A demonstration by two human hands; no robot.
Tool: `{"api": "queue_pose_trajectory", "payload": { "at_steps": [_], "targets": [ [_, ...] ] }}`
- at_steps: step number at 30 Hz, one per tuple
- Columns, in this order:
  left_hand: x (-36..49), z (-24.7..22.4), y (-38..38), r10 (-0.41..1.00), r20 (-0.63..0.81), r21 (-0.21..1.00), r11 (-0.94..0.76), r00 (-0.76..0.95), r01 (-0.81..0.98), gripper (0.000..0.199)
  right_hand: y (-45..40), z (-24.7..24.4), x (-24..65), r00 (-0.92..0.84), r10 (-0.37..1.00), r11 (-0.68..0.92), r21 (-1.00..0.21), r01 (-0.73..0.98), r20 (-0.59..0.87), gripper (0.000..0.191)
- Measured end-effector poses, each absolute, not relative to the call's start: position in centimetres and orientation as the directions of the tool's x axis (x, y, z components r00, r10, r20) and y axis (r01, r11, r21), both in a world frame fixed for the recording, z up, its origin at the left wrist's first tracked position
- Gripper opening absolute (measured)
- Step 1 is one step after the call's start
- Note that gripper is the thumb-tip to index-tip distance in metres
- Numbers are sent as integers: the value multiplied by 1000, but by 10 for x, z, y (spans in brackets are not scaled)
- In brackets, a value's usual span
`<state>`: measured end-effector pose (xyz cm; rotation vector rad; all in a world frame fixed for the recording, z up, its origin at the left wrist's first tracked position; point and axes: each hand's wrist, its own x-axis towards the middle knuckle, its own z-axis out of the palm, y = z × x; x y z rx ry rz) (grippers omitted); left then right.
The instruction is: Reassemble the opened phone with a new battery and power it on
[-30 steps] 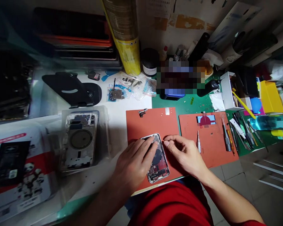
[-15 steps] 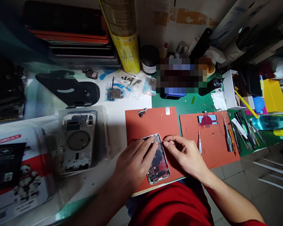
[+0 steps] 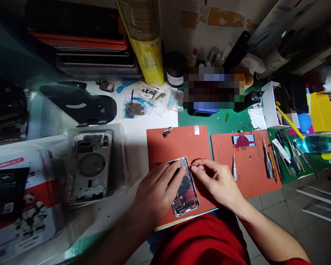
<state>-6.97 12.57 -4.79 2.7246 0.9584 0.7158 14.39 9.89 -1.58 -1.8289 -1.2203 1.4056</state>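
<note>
Your phone (image 3: pixel 184 186) lay on the left mat (image 3: pixel 176 143), cover off and insides bare, so the opening looked done and the closing not. A metal part (image 3: pixel 166 131) sat loose near the mat's far edge, with a white scrap (image 3: pixel 196 130) and specks to its right; whether they belonged to the phone, you could not tell from this view, nor how much work was left. Your left hand (image 3: pixel 158 187) covered the phone's left side, fingers stretched onto its upper part, thumb hidden; whether it pinched anything was unclear. Your right hand (image 3: pixel 216 180) was just beside the phone's right edge, thumb and forefinger brought close together, any tiny thing between them too small to make out. The phone's near end was close to the mat's near edge, leaving little room there. More lay beyond the phone, short of the metal part. To the right, a screwdriver (image 3: pixel 234 169) on the right mat (image 3: pixel 251 180) lay near your right hand.
</note>
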Motion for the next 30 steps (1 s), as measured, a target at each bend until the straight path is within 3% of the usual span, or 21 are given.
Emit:
{"api": "queue_pose_trajectory", "payload": {
  "at_steps": [30],
  "targets": [
    [-67, -47, 129, 671, 381, 404, -740, 636, 538, 28, 100, -21, 143, 13, 932, -327, -822, 467, -363, 15]
  ]
}}
